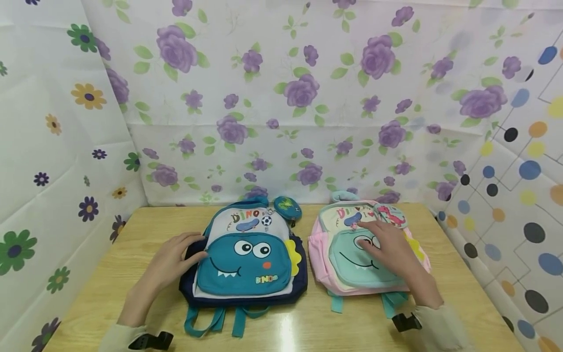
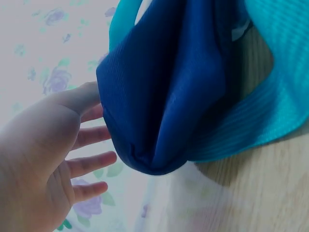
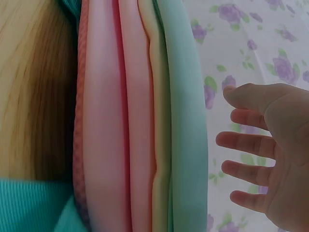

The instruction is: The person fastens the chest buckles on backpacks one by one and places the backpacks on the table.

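Observation:
A teal and navy child's backpack (image 1: pixel 244 276) with a dinosaur face lies front side up on the table. At its left side rests my left hand (image 1: pixel 169 261), fingers loosely extended; in the left wrist view the thumb and fingertips are right at the navy side panel (image 2: pixel 164 96). To the right lies a pink and mint backpack (image 1: pixel 347 271) with a similar dinosaur face. My right hand (image 1: pixel 391 249) hovers over its front, fingers spread. The right wrist view has that hand apart from the mint front pocket (image 3: pixel 188 121), holding nothing.
A round teal pouch (image 1: pixel 288 208) hangs by the blue backpack's top, a pink one (image 1: pixel 390 215) by the other. Teal straps (image 1: pixel 204 325) stick out at the bottoms. Both bags lie on a wooden table (image 1: pixel 132 230) with flowered cloth (image 1: pixel 272 156) behind.

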Demonstrator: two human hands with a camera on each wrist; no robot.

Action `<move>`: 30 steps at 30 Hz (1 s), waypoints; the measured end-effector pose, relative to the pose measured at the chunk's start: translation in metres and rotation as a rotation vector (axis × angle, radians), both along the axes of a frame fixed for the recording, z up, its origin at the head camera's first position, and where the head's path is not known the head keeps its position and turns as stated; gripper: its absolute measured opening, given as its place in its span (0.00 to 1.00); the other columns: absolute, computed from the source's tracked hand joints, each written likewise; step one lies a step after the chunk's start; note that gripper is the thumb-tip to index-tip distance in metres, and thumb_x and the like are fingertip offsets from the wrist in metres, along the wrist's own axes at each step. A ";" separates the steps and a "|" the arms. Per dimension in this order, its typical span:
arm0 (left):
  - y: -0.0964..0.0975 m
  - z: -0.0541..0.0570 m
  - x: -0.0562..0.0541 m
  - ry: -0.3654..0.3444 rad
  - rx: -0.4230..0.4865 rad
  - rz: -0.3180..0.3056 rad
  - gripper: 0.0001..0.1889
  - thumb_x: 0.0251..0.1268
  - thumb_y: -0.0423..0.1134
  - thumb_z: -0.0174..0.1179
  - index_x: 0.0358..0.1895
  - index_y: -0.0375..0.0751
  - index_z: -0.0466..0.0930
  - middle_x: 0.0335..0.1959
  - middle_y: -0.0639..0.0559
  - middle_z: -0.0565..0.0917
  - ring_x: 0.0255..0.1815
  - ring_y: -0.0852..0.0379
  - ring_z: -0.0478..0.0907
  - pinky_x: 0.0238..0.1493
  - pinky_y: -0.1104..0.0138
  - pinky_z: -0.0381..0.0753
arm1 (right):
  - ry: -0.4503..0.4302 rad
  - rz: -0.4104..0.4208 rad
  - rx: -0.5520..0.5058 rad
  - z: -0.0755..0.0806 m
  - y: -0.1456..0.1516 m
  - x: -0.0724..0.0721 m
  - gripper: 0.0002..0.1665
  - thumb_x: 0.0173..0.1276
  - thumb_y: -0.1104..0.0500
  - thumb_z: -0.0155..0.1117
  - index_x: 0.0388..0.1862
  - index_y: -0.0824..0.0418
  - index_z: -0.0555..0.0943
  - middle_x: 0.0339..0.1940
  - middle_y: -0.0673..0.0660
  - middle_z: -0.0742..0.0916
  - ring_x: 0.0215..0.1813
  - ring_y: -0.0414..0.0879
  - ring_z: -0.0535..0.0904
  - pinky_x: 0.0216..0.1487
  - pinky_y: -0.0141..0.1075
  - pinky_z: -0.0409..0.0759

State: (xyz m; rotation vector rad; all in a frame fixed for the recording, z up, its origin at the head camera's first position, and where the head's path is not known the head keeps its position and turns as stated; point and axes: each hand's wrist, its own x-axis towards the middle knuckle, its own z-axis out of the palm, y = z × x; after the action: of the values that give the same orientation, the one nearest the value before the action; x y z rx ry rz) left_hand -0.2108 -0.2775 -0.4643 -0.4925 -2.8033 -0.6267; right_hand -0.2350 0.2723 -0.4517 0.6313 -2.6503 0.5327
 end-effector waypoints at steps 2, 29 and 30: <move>-0.003 -0.001 0.001 0.001 0.007 0.010 0.25 0.67 0.53 0.63 0.62 0.42 0.79 0.64 0.41 0.78 0.65 0.36 0.73 0.64 0.40 0.70 | 0.006 0.018 0.002 0.001 -0.007 -0.001 0.27 0.66 0.51 0.71 0.63 0.56 0.79 0.56 0.59 0.86 0.60 0.60 0.79 0.62 0.61 0.71; -0.026 -0.011 0.005 -0.091 0.061 0.038 0.28 0.70 0.56 0.59 0.65 0.41 0.75 0.64 0.39 0.77 0.66 0.33 0.71 0.63 0.38 0.68 | -0.036 0.130 0.044 0.005 -0.058 -0.002 0.23 0.68 0.50 0.68 0.60 0.55 0.81 0.53 0.55 0.87 0.57 0.55 0.81 0.58 0.56 0.75; -0.027 -0.012 0.006 -0.099 0.064 0.043 0.28 0.70 0.56 0.59 0.65 0.41 0.75 0.64 0.39 0.77 0.66 0.33 0.71 0.63 0.38 0.68 | -0.040 0.133 0.046 0.005 -0.060 -0.001 0.23 0.68 0.50 0.68 0.60 0.54 0.81 0.53 0.55 0.87 0.57 0.55 0.81 0.59 0.56 0.75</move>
State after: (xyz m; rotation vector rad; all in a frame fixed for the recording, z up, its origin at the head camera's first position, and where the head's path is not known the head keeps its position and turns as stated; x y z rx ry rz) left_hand -0.2050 -0.3043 -0.4759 -0.3984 -2.8672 -0.7487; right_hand -0.2363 0.2119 -0.4463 0.8231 -2.6775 0.5276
